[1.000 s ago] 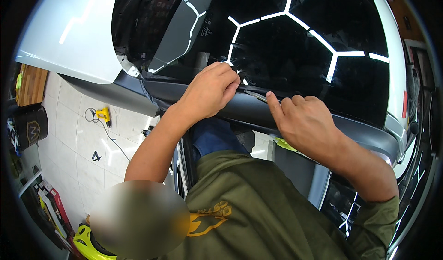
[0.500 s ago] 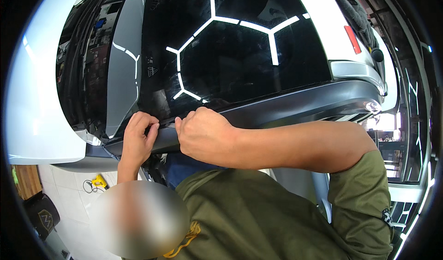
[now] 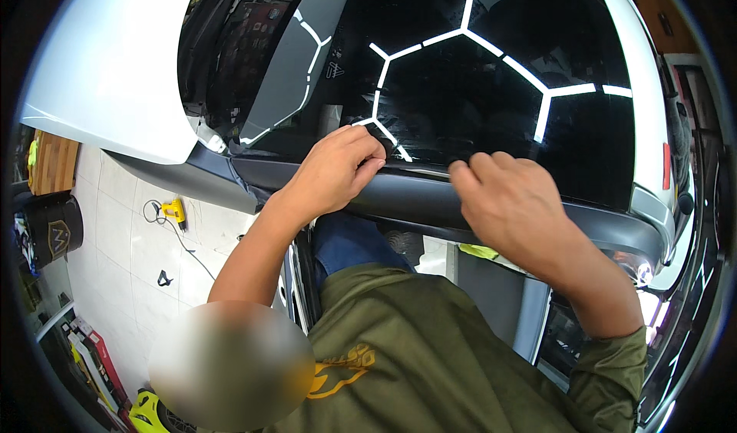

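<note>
Both of my hands are at the near edge of a car's glossy black roof (image 3: 461,103), just above the dark grey side trim (image 3: 414,199). My left hand (image 3: 334,168) is bent at the roof edge, thumb and fingers pressed together; whatever is in them is hidden. Further right, my right hand (image 3: 513,195) is closed, its fingertips at the end of a thin pale strip (image 3: 422,171) along the edge. This strip spans the gap between the hands. White light lines reflect in the roof.
The white hood (image 3: 115,57) and windshield lie to the left. On the tiled floor (image 3: 138,249) rest a yellow heat gun (image 3: 175,212) with its cord and a small black object (image 3: 164,278). A black bucket-like container (image 3: 57,222) stands at far left, beside a wooden surface (image 3: 55,160).
The hands have moved apart along the roof edge, the right one going further right. The view has shifted, showing more floor on the left. The thin strip between the hands now shows longer.
</note>
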`<state>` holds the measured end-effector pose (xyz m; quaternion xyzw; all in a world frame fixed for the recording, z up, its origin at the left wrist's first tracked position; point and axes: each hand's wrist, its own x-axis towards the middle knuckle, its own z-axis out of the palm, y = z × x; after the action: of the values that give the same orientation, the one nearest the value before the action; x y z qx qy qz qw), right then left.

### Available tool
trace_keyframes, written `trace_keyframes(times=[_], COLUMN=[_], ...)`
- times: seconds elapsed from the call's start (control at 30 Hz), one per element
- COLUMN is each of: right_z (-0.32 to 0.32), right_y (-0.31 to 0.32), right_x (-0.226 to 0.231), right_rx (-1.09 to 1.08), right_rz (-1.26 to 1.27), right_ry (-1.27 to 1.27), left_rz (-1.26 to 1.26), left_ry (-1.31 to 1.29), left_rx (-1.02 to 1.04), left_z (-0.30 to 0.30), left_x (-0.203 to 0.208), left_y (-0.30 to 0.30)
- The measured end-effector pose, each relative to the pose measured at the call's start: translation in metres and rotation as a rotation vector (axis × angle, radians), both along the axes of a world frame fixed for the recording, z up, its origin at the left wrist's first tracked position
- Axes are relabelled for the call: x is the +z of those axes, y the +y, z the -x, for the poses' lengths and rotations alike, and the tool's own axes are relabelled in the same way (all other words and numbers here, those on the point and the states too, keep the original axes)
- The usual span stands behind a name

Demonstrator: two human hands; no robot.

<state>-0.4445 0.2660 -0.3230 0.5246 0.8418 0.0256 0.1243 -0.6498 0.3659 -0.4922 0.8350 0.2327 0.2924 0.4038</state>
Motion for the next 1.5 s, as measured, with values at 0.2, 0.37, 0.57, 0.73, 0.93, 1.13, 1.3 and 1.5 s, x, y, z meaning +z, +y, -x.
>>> trace_keyframes(times=[0.2,0.37,0.57,0.73,0.93,1.13,1.3,1.5], right_z=[-0.046,-0.081,-0.13,-0.147,-0.105,-0.046,-0.005,0.015], right_y=[-0.041,-0.085,-0.125,-0.14,-0.124,-0.099,-0.078,-0.065], right_x=[0.014,0.013,0.028,0.043,0.07,0.035,-0.006,-0.033], right_rx=[-0.334,-0.502,-0.608,-0.791,-0.958,-0.719,-0.631,-0.609], right_rz=[-0.028,-0.121,-0.205,-0.256,-0.283,-0.035,-0.021,-0.021], right_ry=[0.501,0.913,1.144,1.067,0.796,0.53,0.465,0.398], left_rz=[-0.074,-0.183,-0.299,-0.324,-0.114,-0.08,-0.087,-0.108], left_ry=[0.094,0.243,0.322,0.347,0.378,0.398,0.406,0.399], left_rx=[0.003,-0.141,-0.311,-0.37,-0.517,-0.594,-0.552,-0.623], left_z=[-0.018,-0.072,-0.103,-0.091,-0.088,-0.085,-0.053,-0.057], left_x=[0.027,0.067,0.089,0.092,0.089,0.089,0.072,0.071], left_y=[-0.007,-0.006,-0.011,-0.009,0.012,0.032,0.043,0.05])
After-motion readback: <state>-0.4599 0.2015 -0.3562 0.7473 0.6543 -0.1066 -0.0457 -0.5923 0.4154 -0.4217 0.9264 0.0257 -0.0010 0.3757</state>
